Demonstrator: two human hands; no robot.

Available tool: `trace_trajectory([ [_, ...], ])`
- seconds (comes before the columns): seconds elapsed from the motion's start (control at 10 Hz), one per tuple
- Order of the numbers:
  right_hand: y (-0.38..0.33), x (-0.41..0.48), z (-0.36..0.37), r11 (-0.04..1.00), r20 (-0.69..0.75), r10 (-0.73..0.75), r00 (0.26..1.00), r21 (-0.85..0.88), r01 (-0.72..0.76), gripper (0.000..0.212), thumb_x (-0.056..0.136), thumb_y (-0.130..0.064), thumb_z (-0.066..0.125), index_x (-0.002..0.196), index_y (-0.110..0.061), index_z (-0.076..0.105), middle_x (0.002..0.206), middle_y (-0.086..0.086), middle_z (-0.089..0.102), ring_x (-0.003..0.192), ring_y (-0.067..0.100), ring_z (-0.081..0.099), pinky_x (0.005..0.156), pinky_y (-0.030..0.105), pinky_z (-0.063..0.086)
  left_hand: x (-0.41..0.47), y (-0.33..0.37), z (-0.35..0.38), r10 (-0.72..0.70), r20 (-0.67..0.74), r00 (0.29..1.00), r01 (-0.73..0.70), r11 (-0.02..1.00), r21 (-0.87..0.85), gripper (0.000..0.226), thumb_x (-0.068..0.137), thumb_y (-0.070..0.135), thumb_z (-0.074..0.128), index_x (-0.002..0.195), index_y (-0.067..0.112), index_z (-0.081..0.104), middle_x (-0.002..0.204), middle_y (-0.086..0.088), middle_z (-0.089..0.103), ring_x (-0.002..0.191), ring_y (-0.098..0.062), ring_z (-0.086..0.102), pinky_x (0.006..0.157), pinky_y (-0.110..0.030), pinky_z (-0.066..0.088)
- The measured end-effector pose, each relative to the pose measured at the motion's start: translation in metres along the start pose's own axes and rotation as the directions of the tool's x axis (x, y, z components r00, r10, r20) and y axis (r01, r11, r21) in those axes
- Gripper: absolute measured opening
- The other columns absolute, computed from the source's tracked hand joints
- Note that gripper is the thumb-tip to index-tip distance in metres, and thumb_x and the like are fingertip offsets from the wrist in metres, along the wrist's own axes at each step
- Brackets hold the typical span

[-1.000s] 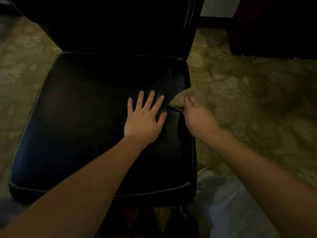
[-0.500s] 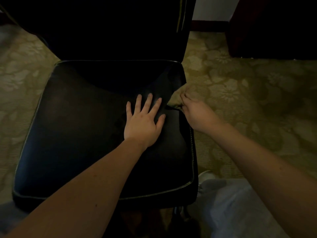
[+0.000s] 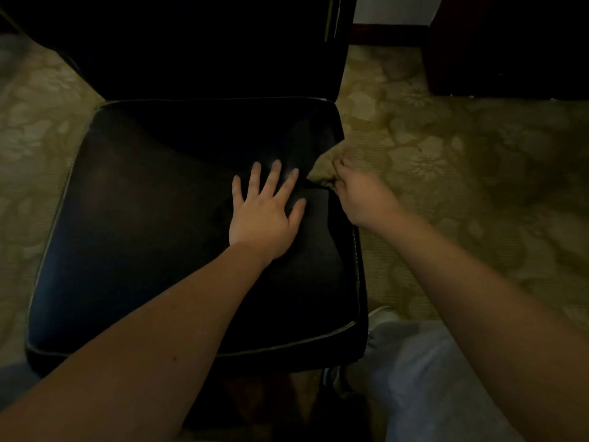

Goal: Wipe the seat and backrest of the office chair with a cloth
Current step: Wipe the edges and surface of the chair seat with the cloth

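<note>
Black padded leather seat of the office chair, square, edged with pale piping, looked down on from its front edge. Pressed the left hand flat on it, right of centre, palm down, fingers straight and fanned, holding nothing. Gripped a bunched olive-green cloth in the right hand, fingers curled round it, right at the seat's right edge and about level with the left fingertips. Held the two hands close together without touching, both forearms bare and reaching in from the near side.

Could not tell in the dim light whether a darker stretch of the cloth ran on across the leather towards the left fingers.

Faced the tall black backrest, upright behind the seat and almost lost in shadow. Had yellow-green carpet with a pale flower pattern on both sides of the chair. Wore pale grey trousers, one leg just beside the seat's front right corner. Saw a dark piece of wooden furniture at the far right on the carpet, and a strip of white wall between it and the backrest.
</note>
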State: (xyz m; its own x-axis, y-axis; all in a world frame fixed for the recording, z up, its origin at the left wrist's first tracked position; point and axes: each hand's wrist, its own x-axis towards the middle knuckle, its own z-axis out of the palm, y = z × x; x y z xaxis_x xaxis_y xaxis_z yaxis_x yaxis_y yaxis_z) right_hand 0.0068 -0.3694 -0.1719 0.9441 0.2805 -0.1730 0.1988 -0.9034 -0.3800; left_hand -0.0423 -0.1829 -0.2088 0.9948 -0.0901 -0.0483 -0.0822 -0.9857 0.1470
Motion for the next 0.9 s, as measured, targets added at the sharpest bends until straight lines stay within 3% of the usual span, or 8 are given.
trace_trajectory([
  [0.3,0.001,-0.01,0.003,0.999,0.025,-0.016,1.0,-0.03,0.017,0.048,0.102,-0.013,0.04,0.149,-0.007,0.034,0.156,0.011,0.033,0.139,0.028,0.039,0.112,0.037,0.035,0.0,-0.001,0.001,0.009,-0.016,1.0,-0.009,1.0,-0.007,0.061,0.105,0.06,0.018,0.162,0.038,0.011,0.172,0.003,0.007,0.158,-0.028,-0.002,0.126,-0.057,-0.003],
  [0.5,-0.002,-0.002,0.001,1.0,0.003,0.009,1.0,-0.017,-0.009,0.049,0.103,-0.014,0.039,0.151,-0.008,0.031,0.159,0.008,0.029,0.141,0.027,0.036,0.112,0.036,0.033,0.006,0.003,0.002,-0.027,-0.013,1.0,0.027,0.999,-0.023,0.062,0.104,0.06,0.017,0.162,0.037,0.012,0.172,0.003,0.007,0.158,-0.028,-0.003,0.125,-0.057,-0.004],
  [0.7,-0.002,-0.022,0.002,0.995,0.02,-0.059,0.998,-0.079,0.061,0.048,0.103,-0.017,0.042,0.149,-0.009,0.035,0.157,0.007,0.032,0.139,0.023,0.039,0.108,0.031,0.034,0.006,0.005,0.0,-0.034,-0.002,0.999,0.034,0.999,-0.006,0.062,0.104,0.058,0.016,0.162,0.036,0.009,0.172,0.001,0.005,0.158,-0.029,-0.003,0.125,-0.057,-0.004],
  [0.9,-0.001,-0.007,-0.003,1.0,-0.009,-0.02,1.0,0.013,0.02,0.048,0.102,-0.013,0.042,0.15,-0.01,0.034,0.159,0.006,0.029,0.14,0.025,0.037,0.111,0.035,0.033,0.01,0.004,-0.008,-0.031,0.082,0.996,0.031,1.0,0.002,0.071,0.102,0.066,0.021,0.163,0.035,0.003,0.172,0.0,-0.002,0.157,-0.03,-0.009,0.125,-0.057,-0.006],
])
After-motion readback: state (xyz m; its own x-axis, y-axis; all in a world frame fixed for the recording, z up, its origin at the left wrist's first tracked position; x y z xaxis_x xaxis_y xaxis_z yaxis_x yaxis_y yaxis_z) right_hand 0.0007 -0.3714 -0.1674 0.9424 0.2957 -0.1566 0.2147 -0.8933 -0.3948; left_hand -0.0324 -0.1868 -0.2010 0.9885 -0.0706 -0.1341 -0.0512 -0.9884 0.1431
